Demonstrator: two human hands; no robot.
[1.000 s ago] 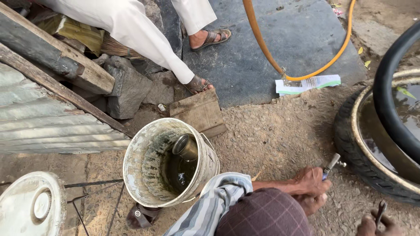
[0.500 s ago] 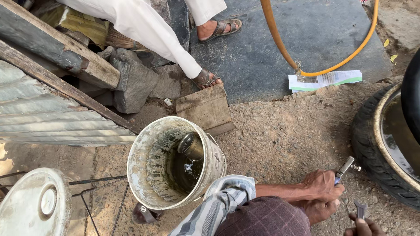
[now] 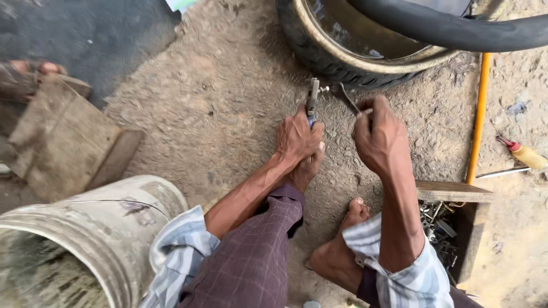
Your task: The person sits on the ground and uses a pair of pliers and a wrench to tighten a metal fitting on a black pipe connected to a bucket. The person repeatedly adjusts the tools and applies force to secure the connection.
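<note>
My left hand (image 3: 299, 142) grips a pair of pliers (image 3: 312, 97) that point up toward the tyre. My right hand (image 3: 378, 136) holds a thin dark metal tool (image 3: 346, 97) whose tip meets the pliers' jaws at a small metal part (image 3: 323, 89). Both tools are low over the dirt, just in front of a black tyre with a brass-coloured rim (image 3: 342, 54). A black inner tube (image 3: 456, 28) lies across the top of the tyre. My bare feet and checked trousers are below my hands.
A dirty white bucket (image 3: 85, 245) stands at lower left. A wooden block (image 3: 63, 142) lies left, with another person's sandalled foot (image 3: 25, 74) behind it. An orange hose (image 3: 476, 120), a small yellow bottle (image 3: 522, 154) and a wooden box of metal parts (image 3: 451, 228) are at right.
The view has swung right and closer to my hands. The bucket has slid to the lower left, the tyre now fills the top, and both tools now meet in front of it.
</note>
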